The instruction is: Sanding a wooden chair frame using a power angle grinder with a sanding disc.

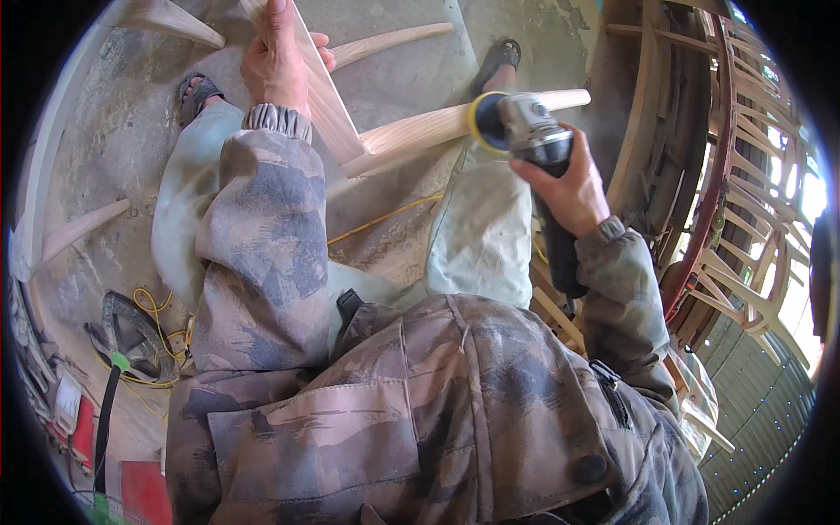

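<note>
nearest was the camouflage jacket (350, 429), with its cuffs gathered at both wrists. past it, the right hand (573, 184) was wrapped around an angle grinder (535, 131), well apart from the left hand. the grinder's yellow-rimmed sanding disc (492, 122) met the outline of the curved leg (420, 131) of a wooden furniture frame; whether it touched, or was spinning, could not be told. the frame was between the person's knees, above the floor, its curved leg crossing in front of the pale trousers (481, 227). farther up, the left hand (278, 70) was clamped on the frame's flat rail (322, 96), thumb on top.

the likeliest trouble seemed a kick: with one hand on the grinder, a caught disc edge could have wrenched it toward the trousers or the sandalled right foot (501, 74) close behind. a slack left grip could have let the frame twist, and lingering at one spot could have gouged the curve. a yellow cord (385, 219) on the floor risked snagging a foot. off to the right stood stacked slatted wooden frames (761, 166).
</note>
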`<state>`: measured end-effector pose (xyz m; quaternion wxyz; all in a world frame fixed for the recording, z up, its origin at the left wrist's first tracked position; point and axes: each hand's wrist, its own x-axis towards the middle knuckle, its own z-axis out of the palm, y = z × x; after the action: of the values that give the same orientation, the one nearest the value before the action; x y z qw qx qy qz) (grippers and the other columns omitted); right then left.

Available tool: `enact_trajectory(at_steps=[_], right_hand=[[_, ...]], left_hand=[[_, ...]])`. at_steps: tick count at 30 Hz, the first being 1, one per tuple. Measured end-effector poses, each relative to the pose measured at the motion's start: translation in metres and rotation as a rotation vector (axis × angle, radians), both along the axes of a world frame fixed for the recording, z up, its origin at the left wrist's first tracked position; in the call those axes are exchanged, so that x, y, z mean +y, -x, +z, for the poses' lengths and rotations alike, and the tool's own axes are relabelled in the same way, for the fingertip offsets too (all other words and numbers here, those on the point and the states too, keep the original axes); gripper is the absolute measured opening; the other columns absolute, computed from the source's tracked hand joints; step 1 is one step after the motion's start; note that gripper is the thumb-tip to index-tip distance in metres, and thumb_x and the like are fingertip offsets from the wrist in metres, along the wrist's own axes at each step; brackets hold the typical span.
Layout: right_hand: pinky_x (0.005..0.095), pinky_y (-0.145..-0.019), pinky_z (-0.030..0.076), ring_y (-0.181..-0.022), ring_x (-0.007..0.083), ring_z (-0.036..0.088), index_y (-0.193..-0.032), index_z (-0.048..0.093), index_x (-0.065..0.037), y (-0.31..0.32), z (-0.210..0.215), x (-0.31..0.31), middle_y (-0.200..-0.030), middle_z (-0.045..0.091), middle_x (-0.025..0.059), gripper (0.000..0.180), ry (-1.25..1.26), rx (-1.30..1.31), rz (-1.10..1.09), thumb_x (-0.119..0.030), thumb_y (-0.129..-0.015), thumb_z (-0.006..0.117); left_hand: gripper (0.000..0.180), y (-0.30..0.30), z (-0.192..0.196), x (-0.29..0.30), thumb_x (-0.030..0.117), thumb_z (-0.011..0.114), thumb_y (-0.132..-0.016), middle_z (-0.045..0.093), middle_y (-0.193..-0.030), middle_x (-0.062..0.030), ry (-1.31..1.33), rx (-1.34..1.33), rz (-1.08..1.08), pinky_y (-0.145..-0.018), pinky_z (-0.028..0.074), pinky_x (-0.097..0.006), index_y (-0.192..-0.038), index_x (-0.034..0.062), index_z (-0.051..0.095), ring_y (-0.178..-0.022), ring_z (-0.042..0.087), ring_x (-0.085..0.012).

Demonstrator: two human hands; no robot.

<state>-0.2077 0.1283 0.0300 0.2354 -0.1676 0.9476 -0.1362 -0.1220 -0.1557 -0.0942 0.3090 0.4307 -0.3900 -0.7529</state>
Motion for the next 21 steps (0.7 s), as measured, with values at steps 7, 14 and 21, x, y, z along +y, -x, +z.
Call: enact_trajectory(at_steps=[7,14,21], right_hand=[[0.0364,-0.086,0.050,-0.097,0.0262,0.064,-0.123,0.048,0.004,0.032,0.001,0.015,-0.105,0.065,0.0182,0.078,0.071,0.097,-0.123,-0.044,-0.071,0.083],[0.0401,-0.088,0.053,-0.100,0.0306,0.066,-0.134,0.038,-0.001,-0.050,-0.008,-0.038,-0.109,0.065,0.0233,0.085,0.247,-0.100,0.058,-0.036,-0.072,0.084],[0.0439,-0.092,0.051,-0.105,0.0401,0.065,-0.139,0.028,-0.001,-0.064,-0.001,-0.060,-0.111,0.064,0.0277,0.091,0.189,-0.247,0.142,-0.039,-0.075,0.081]], left_hand=[[0.074,-0.021,-0.001,-0.020,0.072,0.060,-0.081,0.065,-0.076,-0.0144,0.000,-0.104,-0.067,-0.055,0.056,-0.032,-0.094,-0.0009,0.055,-0.058,0.064,-0.0187],[0.076,0.012,-0.001,-0.023,0.072,0.060,-0.081,0.066,-0.077,-0.0143,-0.051,-0.095,-0.122,-0.059,0.058,-0.033,-0.099,-0.0018,0.053,-0.061,0.065,-0.0188],[0.069,-0.002,0.001,-0.026,0.071,0.060,-0.083,0.060,-0.069,-0.0098,-0.034,-0.066,-0.072,-0.051,0.053,-0.031,-0.093,0.0031,0.054,-0.054,0.061,-0.0176]])
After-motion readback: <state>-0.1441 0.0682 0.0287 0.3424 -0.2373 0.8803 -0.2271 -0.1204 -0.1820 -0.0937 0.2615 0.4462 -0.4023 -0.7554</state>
